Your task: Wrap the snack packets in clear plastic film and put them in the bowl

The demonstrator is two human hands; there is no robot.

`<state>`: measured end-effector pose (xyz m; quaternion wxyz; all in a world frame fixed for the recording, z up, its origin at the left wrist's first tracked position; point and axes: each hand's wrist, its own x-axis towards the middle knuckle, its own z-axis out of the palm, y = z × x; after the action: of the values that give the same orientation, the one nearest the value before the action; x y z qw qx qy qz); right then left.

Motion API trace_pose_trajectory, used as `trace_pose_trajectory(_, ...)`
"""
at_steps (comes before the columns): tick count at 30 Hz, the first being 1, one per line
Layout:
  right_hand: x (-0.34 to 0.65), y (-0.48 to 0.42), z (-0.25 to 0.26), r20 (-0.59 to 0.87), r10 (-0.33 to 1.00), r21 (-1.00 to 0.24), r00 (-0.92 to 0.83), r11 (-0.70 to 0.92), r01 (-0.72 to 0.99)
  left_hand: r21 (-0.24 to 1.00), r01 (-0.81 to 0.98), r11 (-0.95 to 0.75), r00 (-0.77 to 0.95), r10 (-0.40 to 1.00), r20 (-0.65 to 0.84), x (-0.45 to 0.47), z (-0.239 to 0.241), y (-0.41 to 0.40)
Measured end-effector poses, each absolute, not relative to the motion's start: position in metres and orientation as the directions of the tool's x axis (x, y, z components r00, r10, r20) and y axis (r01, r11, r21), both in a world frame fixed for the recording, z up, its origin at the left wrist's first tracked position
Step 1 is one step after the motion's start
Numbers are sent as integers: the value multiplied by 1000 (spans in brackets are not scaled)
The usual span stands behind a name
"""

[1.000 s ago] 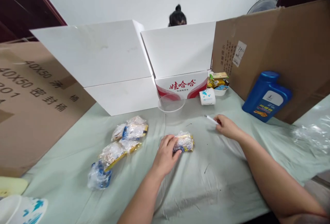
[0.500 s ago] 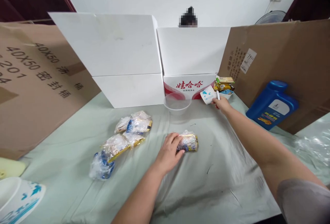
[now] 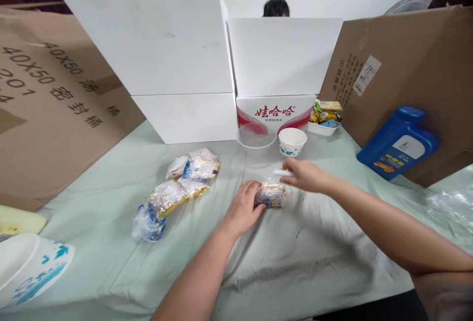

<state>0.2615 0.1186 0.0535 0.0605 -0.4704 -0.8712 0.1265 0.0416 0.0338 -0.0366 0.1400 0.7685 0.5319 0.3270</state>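
My left hand [image 3: 243,208] is closed round the left end of a plastic-wrapped packet [image 3: 271,195] that lies on the cloth. The packet has clear film with yellow and blue print. Above its right end hovers my right hand [image 3: 305,176], pinching a slim white object [image 3: 283,173]; motion blur hides its kind. Just beyond that hand, a white paper bowl [image 3: 292,142] with blue leaf print stands upright. To its left sits a clear plastic bowl [image 3: 256,144].
Several wrapped packets [image 3: 170,197] lie at left. A large paper bowl [image 3: 37,274] is near left. White boxes [image 3: 185,116] wall the back, with a person's hair [image 3: 276,5] behind. A white dish of packets [image 3: 322,128], a blue bottle [image 3: 397,144] and cardboard [image 3: 436,70] stand right.
My right hand has let go of the tilted paper bowl, which now stands upright, and has come back toward the packet with the white object. My left hand stays on the packet.
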Motion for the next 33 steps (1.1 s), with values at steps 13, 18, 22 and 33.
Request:
trace_pose_trajectory(13, 307, 105, 48, -176, 856, -72, -485, 481, 874, 581, 744, -332, 160, 931, 328, 43, -36, 33)
trace_pose_trajectory(18, 272, 88, 18, 148, 706, -355, -693, 692, 629, 632, 686, -361, 163, 923, 350, 49, -33, 30)
trace_pose_trajectory(22, 258, 82, 3, 230, 645, -425, -728, 740, 521, 698, 590, -406, 114, 898, 425, 46, -25, 29)
trace_pose_trajectory(33, 306, 97, 13, 396, 870, -742, -293, 491, 456, 861, 365, -353, -276, 842, 463, 21, -19, 37)
